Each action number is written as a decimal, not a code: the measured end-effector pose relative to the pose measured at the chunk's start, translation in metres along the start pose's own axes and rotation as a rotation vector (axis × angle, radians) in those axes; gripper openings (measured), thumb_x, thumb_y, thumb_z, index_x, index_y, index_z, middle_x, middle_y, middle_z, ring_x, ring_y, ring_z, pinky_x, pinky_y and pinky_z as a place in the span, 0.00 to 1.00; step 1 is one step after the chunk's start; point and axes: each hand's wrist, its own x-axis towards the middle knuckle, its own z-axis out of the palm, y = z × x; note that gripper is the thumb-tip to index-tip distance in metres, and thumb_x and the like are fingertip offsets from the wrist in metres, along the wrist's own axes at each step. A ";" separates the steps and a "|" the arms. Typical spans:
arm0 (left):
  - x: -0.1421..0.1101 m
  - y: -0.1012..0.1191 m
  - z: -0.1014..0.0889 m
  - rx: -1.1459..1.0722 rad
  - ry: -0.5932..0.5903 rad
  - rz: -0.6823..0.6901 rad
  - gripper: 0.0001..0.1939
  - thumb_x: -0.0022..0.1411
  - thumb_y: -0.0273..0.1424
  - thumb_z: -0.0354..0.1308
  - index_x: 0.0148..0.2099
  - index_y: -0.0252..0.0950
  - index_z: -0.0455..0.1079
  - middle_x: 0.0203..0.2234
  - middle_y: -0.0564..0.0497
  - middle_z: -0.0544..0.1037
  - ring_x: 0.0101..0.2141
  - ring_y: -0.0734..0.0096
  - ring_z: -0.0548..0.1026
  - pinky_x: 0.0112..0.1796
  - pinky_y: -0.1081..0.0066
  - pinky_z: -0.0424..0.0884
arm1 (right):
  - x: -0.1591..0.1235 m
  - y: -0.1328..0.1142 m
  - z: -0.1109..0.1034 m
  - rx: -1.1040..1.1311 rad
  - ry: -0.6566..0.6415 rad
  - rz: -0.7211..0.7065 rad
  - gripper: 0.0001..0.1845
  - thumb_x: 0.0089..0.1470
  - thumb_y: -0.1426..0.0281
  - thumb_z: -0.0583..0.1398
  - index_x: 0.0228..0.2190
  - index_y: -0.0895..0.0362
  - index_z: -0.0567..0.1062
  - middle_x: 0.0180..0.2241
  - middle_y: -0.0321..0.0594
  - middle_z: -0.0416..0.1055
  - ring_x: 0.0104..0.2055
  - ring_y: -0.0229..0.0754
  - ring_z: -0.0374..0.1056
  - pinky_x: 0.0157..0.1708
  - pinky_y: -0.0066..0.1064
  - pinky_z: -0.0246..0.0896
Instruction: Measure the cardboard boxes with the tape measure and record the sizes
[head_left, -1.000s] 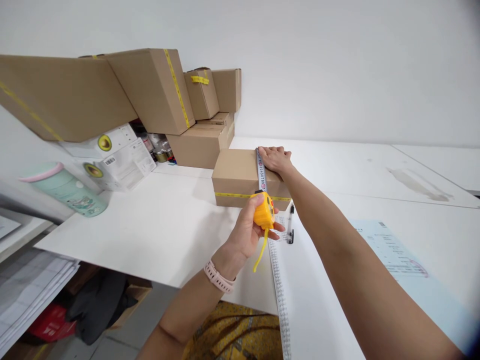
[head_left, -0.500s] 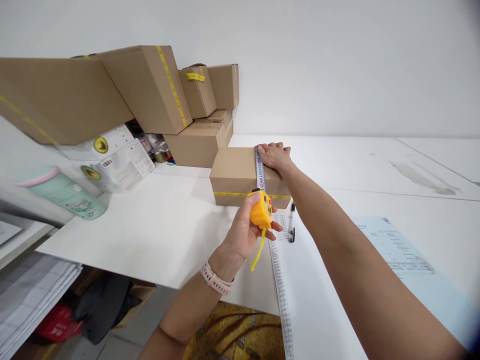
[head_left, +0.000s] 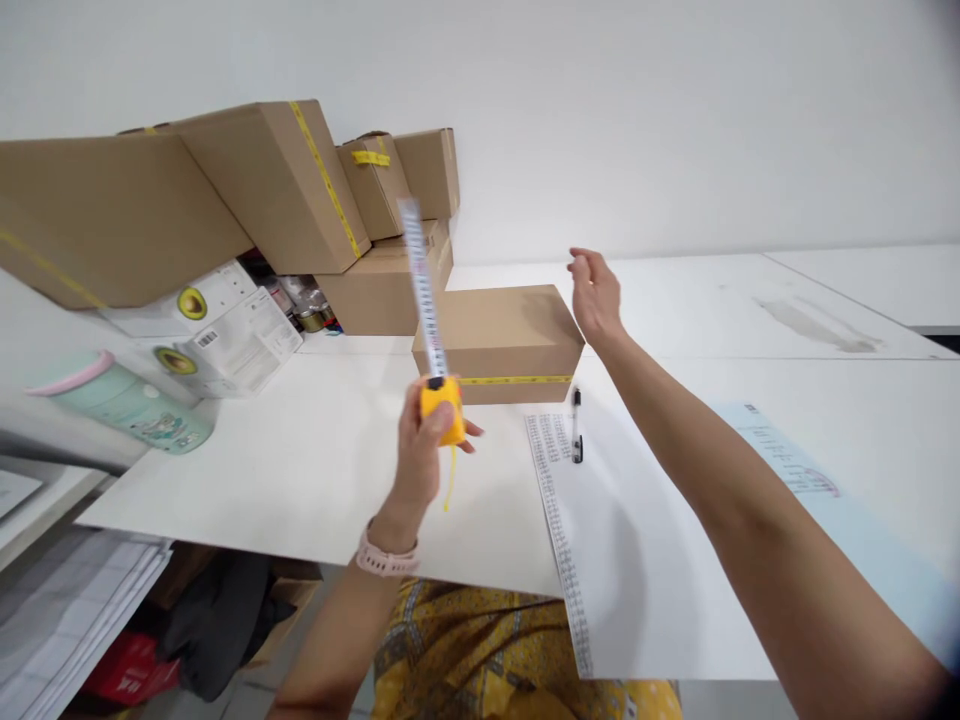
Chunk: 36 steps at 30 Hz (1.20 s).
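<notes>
My left hand (head_left: 420,440) is closed round a yellow tape measure (head_left: 441,408), held above the white table in front of a small cardboard box (head_left: 504,335). The tape's blade (head_left: 420,285) sticks up and away, free at its far end. My right hand (head_left: 596,295) hovers open just past the box's right end, fingers loosely spread, touching nothing. A yellow tape line runs along the box's front face.
A black pen (head_left: 576,438) lies on a printed sheet (head_left: 555,500) right of my left hand. Stacked cardboard boxes (head_left: 285,190), white avocado-print cartons (head_left: 217,320) and a mint-green bottle (head_left: 120,400) crowd the left. A pale blue form (head_left: 795,460) lies at right.
My right hand has let go of the tape's end and lifted off the box. My left hand has swung the tape measure left, and the blade now points up, clear of the box.
</notes>
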 end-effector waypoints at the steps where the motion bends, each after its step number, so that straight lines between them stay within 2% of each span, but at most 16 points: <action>1: 0.005 -0.002 -0.013 0.043 0.068 0.064 0.26 0.52 0.43 0.67 0.50 0.41 0.65 0.46 0.50 0.75 0.24 0.71 0.80 0.20 0.73 0.72 | -0.011 0.008 -0.008 0.027 0.010 0.054 0.44 0.66 0.49 0.27 0.64 0.53 0.65 0.59 0.51 0.70 0.60 0.54 0.65 0.57 0.50 0.61; 2: 0.011 -0.005 -0.025 0.078 0.122 0.100 0.26 0.51 0.42 0.67 0.50 0.41 0.64 0.44 0.52 0.75 0.24 0.71 0.80 0.21 0.73 0.72 | -0.024 0.016 -0.016 0.060 -0.006 0.113 0.45 0.65 0.47 0.28 0.63 0.53 0.66 0.57 0.52 0.71 0.58 0.54 0.68 0.55 0.49 0.63; 4: 0.027 -0.011 -0.045 0.109 0.161 0.088 0.26 0.51 0.43 0.66 0.49 0.40 0.64 0.41 0.53 0.74 0.24 0.71 0.80 0.21 0.75 0.71 | -0.048 0.026 -0.027 0.155 -0.110 0.231 0.45 0.65 0.45 0.30 0.63 0.54 0.66 0.57 0.53 0.72 0.53 0.54 0.71 0.52 0.47 0.67; 6: 0.043 -0.017 -0.058 0.094 0.131 0.017 0.26 0.50 0.46 0.65 0.46 0.38 0.64 0.37 0.53 0.74 0.22 0.71 0.79 0.19 0.75 0.69 | -0.068 0.027 -0.036 0.270 -0.287 0.307 0.44 0.64 0.43 0.33 0.66 0.53 0.63 0.58 0.52 0.72 0.51 0.52 0.73 0.50 0.45 0.70; 8: 0.056 -0.016 -0.062 0.070 0.075 -0.038 0.27 0.47 0.47 0.65 0.43 0.36 0.64 0.33 0.54 0.74 0.20 0.71 0.78 0.17 0.75 0.66 | -0.078 0.020 -0.044 0.353 -0.439 0.306 0.43 0.63 0.42 0.35 0.67 0.50 0.60 0.59 0.49 0.71 0.52 0.52 0.73 0.48 0.43 0.71; 9: 0.060 -0.013 -0.062 0.061 0.049 -0.044 0.27 0.47 0.47 0.65 0.42 0.36 0.65 0.32 0.54 0.74 0.19 0.71 0.77 0.16 0.75 0.65 | -0.079 0.015 -0.048 0.372 -0.475 0.282 0.42 0.63 0.41 0.36 0.67 0.49 0.60 0.60 0.48 0.70 0.53 0.52 0.72 0.48 0.42 0.72; 11: 0.067 -0.001 -0.058 0.048 0.009 -0.016 0.26 0.47 0.47 0.66 0.43 0.36 0.66 0.31 0.53 0.75 0.18 0.72 0.75 0.15 0.75 0.63 | -0.073 0.003 -0.056 0.352 -0.462 0.229 0.40 0.63 0.40 0.39 0.66 0.47 0.62 0.63 0.46 0.67 0.54 0.52 0.70 0.48 0.41 0.71; 14: 0.078 0.021 -0.050 0.035 -0.035 0.055 0.26 0.48 0.46 0.67 0.43 0.36 0.68 0.31 0.51 0.76 0.18 0.73 0.75 0.14 0.75 0.62 | -0.054 -0.010 -0.061 0.202 -0.345 0.174 0.36 0.64 0.42 0.43 0.61 0.49 0.65 0.62 0.47 0.66 0.55 0.53 0.68 0.50 0.43 0.69; 19: 0.091 0.044 -0.036 0.060 -0.022 0.097 0.24 0.48 0.45 0.68 0.41 0.36 0.69 0.33 0.49 0.78 0.19 0.73 0.75 0.14 0.74 0.61 | -0.017 -0.013 -0.042 -0.073 -0.188 0.082 0.31 0.67 0.46 0.39 0.52 0.52 0.68 0.53 0.51 0.69 0.54 0.55 0.66 0.53 0.47 0.62; 22: 0.073 0.045 -0.024 0.071 0.026 0.178 0.23 0.48 0.43 0.68 0.43 0.37 0.67 0.42 0.48 0.79 0.18 0.76 0.74 0.14 0.74 0.63 | -0.001 -0.013 -0.027 -0.154 -0.134 0.032 0.34 0.67 0.48 0.34 0.49 0.52 0.69 0.51 0.52 0.69 0.55 0.57 0.63 0.55 0.50 0.59; 24: 0.048 0.037 -0.013 0.057 -0.016 0.186 0.24 0.48 0.42 0.68 0.45 0.39 0.66 0.47 0.47 0.78 0.19 0.77 0.75 0.14 0.75 0.63 | 0.004 -0.014 -0.020 -0.186 -0.108 -0.015 0.37 0.67 0.49 0.31 0.49 0.53 0.70 0.49 0.52 0.70 0.55 0.58 0.62 0.55 0.51 0.58; 28: -0.006 0.002 0.010 0.054 -0.241 0.008 0.25 0.52 0.44 0.68 0.48 0.40 0.65 0.51 0.46 0.76 0.20 0.76 0.76 0.15 0.75 0.66 | 0.008 -0.017 -0.014 -0.219 -0.096 -0.045 0.40 0.67 0.51 0.27 0.51 0.52 0.70 0.49 0.52 0.72 0.54 0.58 0.63 0.56 0.52 0.56; 30: -0.025 -0.018 0.021 0.049 -0.307 -0.061 0.24 0.55 0.43 0.66 0.50 0.40 0.64 0.54 0.44 0.74 0.22 0.76 0.77 0.17 0.75 0.68 | 0.009 -0.018 -0.013 -0.239 -0.097 -0.036 0.40 0.67 0.51 0.27 0.52 0.51 0.70 0.50 0.53 0.72 0.55 0.59 0.63 0.56 0.53 0.54; 33: -0.038 -0.041 0.034 0.014 -0.317 -0.130 0.25 0.58 0.43 0.65 0.52 0.40 0.63 0.53 0.44 0.73 0.23 0.76 0.77 0.19 0.75 0.68 | 0.010 -0.020 -0.015 -0.263 -0.112 -0.048 0.37 0.68 0.55 0.28 0.53 0.51 0.69 0.51 0.53 0.72 0.55 0.60 0.63 0.56 0.54 0.52; 36: -0.042 -0.050 0.042 -0.024 -0.287 -0.162 0.25 0.57 0.44 0.65 0.52 0.39 0.63 0.51 0.45 0.73 0.23 0.76 0.77 0.19 0.75 0.67 | 0.008 -0.025 -0.018 -0.290 -0.118 -0.138 0.33 0.68 0.61 0.31 0.57 0.50 0.67 0.51 0.51 0.72 0.55 0.59 0.62 0.57 0.55 0.48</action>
